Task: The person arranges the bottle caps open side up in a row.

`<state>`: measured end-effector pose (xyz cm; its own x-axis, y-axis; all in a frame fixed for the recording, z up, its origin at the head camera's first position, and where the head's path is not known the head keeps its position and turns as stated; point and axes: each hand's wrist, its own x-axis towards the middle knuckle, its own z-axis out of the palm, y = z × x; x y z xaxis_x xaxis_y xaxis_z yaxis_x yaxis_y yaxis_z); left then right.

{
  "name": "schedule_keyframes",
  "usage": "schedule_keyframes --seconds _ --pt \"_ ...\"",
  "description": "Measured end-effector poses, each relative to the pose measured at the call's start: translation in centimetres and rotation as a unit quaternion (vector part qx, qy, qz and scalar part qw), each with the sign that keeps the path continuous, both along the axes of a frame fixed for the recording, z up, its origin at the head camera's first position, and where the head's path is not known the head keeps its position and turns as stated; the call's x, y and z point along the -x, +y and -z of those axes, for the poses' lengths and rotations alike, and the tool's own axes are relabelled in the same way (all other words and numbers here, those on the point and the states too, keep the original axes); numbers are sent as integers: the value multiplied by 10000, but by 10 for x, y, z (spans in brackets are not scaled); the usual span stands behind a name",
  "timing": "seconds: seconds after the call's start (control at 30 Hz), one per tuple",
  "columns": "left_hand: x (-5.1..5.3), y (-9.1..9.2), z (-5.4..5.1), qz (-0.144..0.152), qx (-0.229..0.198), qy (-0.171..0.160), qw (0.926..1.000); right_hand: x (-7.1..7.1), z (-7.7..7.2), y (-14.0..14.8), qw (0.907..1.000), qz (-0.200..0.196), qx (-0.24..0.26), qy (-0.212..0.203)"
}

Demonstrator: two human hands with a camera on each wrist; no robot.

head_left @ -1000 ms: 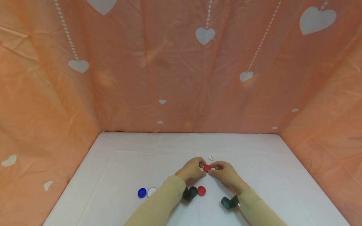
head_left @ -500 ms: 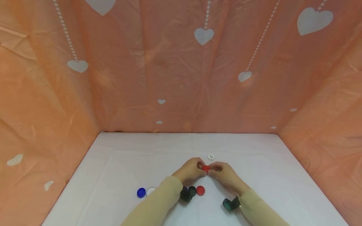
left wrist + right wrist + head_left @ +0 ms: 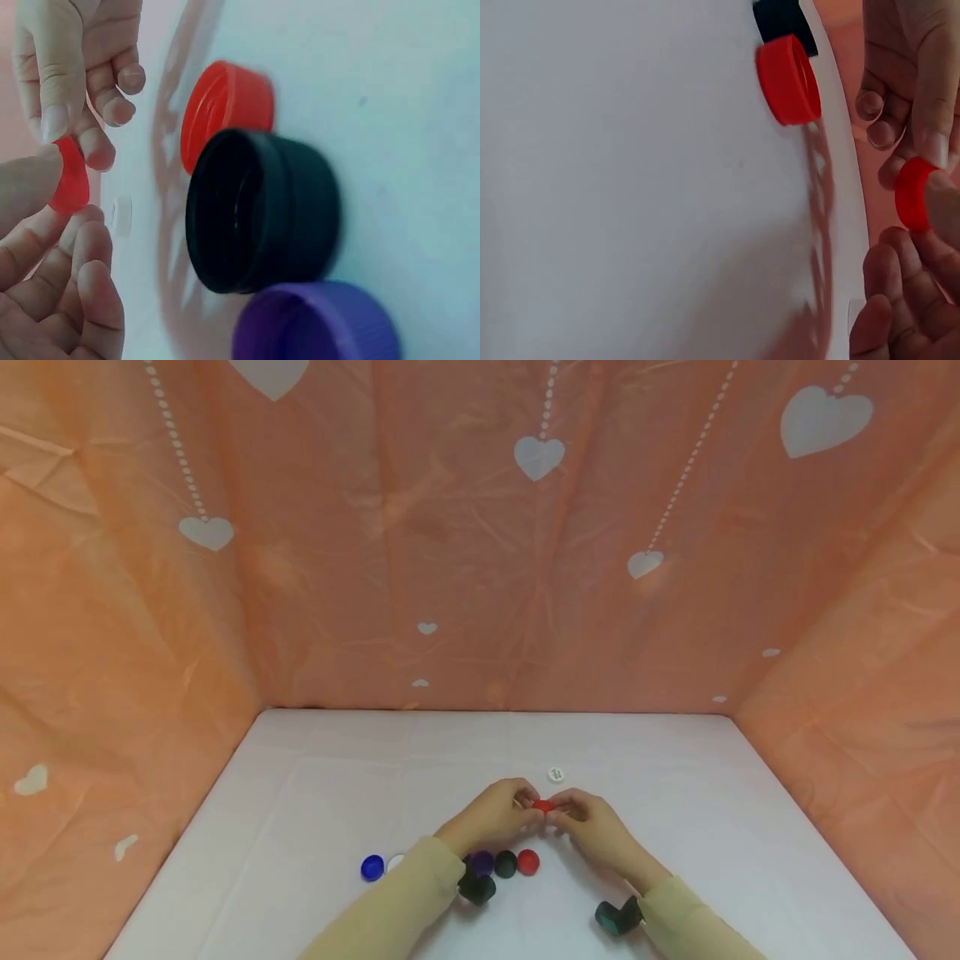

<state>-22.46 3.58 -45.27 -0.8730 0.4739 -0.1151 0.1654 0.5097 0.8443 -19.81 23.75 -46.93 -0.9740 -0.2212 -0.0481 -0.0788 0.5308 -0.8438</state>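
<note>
A red bottle cap (image 3: 543, 806) is pinched between the fingertips of both hands, just above the white table. My left hand (image 3: 495, 810) grips it from the left with thumb and fingers. My right hand (image 3: 596, 828) pinches its other side. In the left wrist view the held red cap (image 3: 71, 178) stands on edge between the two thumbs. Nearer to me lie a purple cap (image 3: 482, 862), a black cap (image 3: 506, 863) and another red cap (image 3: 528, 862), side by side; their open sides show in the left wrist view.
Farther left lie a blue cap (image 3: 372, 867) and a white cap (image 3: 395, 862), partly behind the left sleeve. A small white disc with markings (image 3: 556, 774) lies beyond the hands. Dark wrist cameras (image 3: 618, 917) hang at the cuffs. Orange cloth (image 3: 480, 568) with pale hearts surrounds the table.
Both hands keep hold of the red cap, which has tilted so less of its face shows. The left forearm has shifted slightly left, uncovering the purple cap.
</note>
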Motion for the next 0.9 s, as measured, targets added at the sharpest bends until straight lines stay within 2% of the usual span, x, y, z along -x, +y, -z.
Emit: schedule_keyframes --seconds 0.2,0.37,0.6,0.9 --pt "-7 -3 1 207 197 357 9990 -6 1 -3 9995 -1 -188 271" --pt "-10 -2 2 211 459 568 9971 -9 3 -3 9986 189 -384 298" --pt "-11 -2 3 176 521 634 9965 -12 0 -5 9986 323 -364 207" --pt "-13 -2 7 137 390 714 9966 -15 1 -5 9990 262 -111 347"
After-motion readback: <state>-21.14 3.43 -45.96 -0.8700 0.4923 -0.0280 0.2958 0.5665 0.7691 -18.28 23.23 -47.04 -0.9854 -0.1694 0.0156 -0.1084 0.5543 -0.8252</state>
